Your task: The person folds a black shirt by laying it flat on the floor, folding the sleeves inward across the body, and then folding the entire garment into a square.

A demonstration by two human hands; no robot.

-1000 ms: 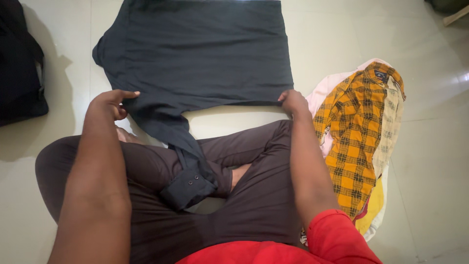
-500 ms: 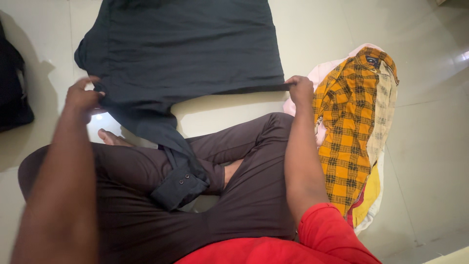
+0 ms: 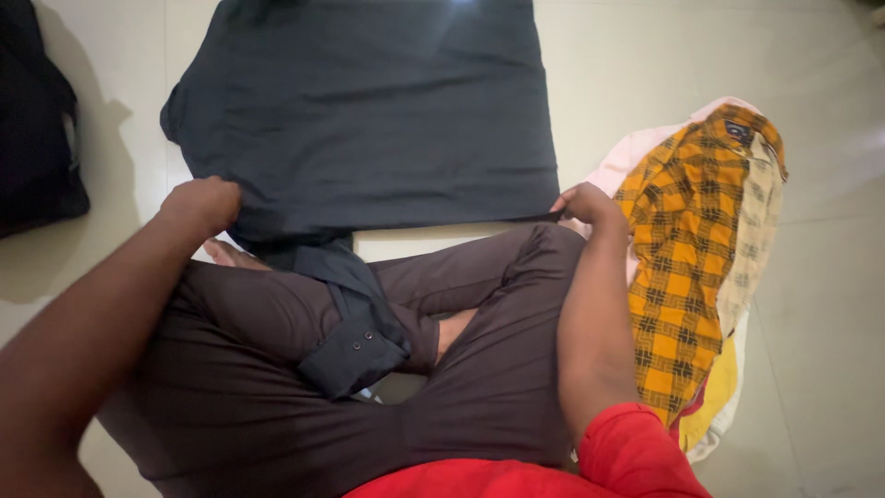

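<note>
Nearest me: my red sleeve (image 3: pixel 636 452) and dark brown trousers (image 3: pixel 277 369), legs crossed on the pale glossy tiled floor (image 3: pixel 645 74). Across my lap: one long sleeve with a buttoned cuff (image 3: pixel 355 355), belonging to the dark navy cotton shirt (image 3: pixel 369 111). Next out: my left hand (image 3: pixel 203 205), fingers curled together into a fist, clamped on the shirt's near left corner where the fabric bunches. My right hand (image 3: pixel 590 205), thumb and fingers pinched together on the near right corner of the hem, holds that edge taut just above the floor. Just beside my right forearm: a pile of clothes topped by an orange and brown checked shirt (image 3: pixel 691 267), with pink and yellow cloth beneath. Beyond the hands: the navy shirt's body, spread flat on the tiles. Far left: a black fabric bag (image 3: pixel 37 138), lying on the floor.
</note>
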